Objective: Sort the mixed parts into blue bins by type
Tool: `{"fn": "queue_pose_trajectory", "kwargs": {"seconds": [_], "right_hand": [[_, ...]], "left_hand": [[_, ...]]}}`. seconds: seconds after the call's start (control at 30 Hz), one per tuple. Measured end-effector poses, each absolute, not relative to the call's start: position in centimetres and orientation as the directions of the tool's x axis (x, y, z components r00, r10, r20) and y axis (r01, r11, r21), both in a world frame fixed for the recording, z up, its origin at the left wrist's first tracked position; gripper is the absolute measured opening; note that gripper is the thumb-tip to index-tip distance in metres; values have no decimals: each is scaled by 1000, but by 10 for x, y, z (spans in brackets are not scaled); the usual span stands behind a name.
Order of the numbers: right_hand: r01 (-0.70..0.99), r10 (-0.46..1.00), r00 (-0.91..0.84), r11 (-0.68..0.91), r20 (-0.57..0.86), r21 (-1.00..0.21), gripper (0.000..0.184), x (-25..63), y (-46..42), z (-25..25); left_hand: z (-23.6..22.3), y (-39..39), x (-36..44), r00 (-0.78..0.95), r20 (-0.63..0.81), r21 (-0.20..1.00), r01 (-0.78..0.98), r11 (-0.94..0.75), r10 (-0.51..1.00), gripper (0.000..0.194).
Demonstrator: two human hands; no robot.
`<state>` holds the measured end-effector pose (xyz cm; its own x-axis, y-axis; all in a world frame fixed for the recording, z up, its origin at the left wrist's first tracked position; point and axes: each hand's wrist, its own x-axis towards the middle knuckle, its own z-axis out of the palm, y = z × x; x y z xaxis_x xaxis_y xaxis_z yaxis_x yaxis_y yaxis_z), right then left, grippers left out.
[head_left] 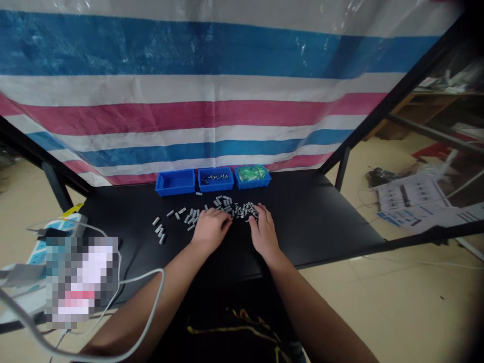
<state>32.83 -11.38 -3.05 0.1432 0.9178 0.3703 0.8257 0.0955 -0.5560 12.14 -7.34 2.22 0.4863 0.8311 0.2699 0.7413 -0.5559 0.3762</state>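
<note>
My left hand (210, 224) rests palm down over the middle of the scattered small grey metal cylinders (193, 216). Its fingers curl in together, and what lies under the fingertips is hidden. On the right, my right hand (263, 229) lies against the edge of a heap of small shiny metal pieces (245, 209), thumb and fingers apart. Between the two hands the cylinders and the shiny heap meet. A few cylinders (160, 231) lie apart at the left on the black table (310, 217).
Three blue bins stand along the back: one bare inside (176, 190), one with small dark and shiny parts (215, 187), one with green bagged items (253, 184). A power strip (56, 242) and white cable (161, 297) are at left. A striped sheet (212, 116) hangs behind.
</note>
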Motion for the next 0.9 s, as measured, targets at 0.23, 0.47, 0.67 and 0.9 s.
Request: {"fn": "queue_pose_trajectory", "kwargs": {"seconds": [0.23,0.47,0.67,0.9], "right_hand": [[848,913,145,84,381,-523,58,328,-116,-27],[912,954,54,73,294,-404,78,324,-112,-25],[895,928,-149,272,340,-352,54,335,-79,-23],[794,860,-319,472,398,-383,43,338,-54,-17]], "left_hand": [[18,-55,161,545,321,390,669,-632,775,27],[24,-53,97,342,289,315,848,-426,894,60],[29,-87,39,156,209,284,935,-213,965,68],[-3,-101,-21,6,177,291,955,-58,984,109]]}}
